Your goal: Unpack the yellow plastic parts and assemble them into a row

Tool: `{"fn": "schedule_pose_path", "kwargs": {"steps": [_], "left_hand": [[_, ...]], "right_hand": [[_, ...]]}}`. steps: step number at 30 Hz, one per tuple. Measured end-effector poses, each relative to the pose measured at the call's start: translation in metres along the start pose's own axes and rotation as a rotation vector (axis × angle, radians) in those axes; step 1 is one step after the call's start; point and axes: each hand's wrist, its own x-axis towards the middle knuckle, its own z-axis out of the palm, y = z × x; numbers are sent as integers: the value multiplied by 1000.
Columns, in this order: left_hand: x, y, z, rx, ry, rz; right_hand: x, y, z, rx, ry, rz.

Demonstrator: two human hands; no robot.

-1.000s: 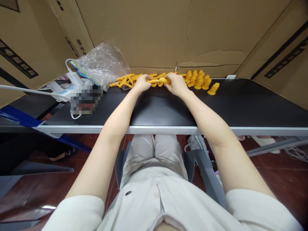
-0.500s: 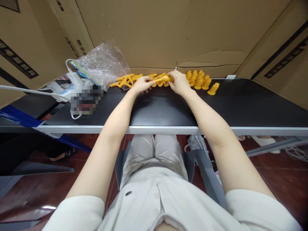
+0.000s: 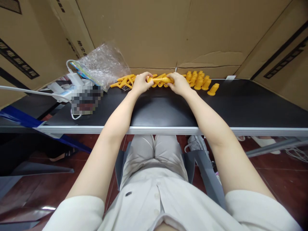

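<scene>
Near the back of the black table, my left hand (image 3: 140,84) and my right hand (image 3: 180,84) are closed on opposite ends of a long yellow plastic piece (image 3: 158,80). Its exact kind is too small to tell. Below and behind it, yellow parts with round ends (image 3: 160,85) show between the hands. Left of my left hand lie forked yellow plastic pieces (image 3: 125,81) with a bit of metal chain under them. To the right of my right hand, several yellow flared plastic cylinders (image 3: 198,81) stand in rows, and one single cylinder (image 3: 213,89) stands apart.
A crumpled clear plastic bag (image 3: 103,62) lies at the back left. Beside it are a white power strip (image 3: 66,94) with cables and a pixelated object (image 3: 86,100). Cardboard walls (image 3: 154,35) close off the back and sides of the black table (image 3: 163,110).
My left hand has shifted its grip on the left end of the yellow piece, its fingers now curled more around it. My right hand has hardly moved.
</scene>
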Motion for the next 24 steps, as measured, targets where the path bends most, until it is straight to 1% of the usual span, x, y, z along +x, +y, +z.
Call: {"fn": "schedule_pose_path", "kwargs": {"steps": [4,8,13,18,24], "left_hand": [[5,-7,5,-27,54,52],[10,-13,7,20,90,102],[13,-20,9,41,102,147],[15,-25,10,24,104,203],[15,-24,9,-4,78,208]], "right_hand": [[2,7,4,91,17,-52],[3,14,5,145,35,-116],[3,17,0,206,-2,-156],[5,18,-2,237,-40,-140],[7,21,0,338,-94,-110]]}}
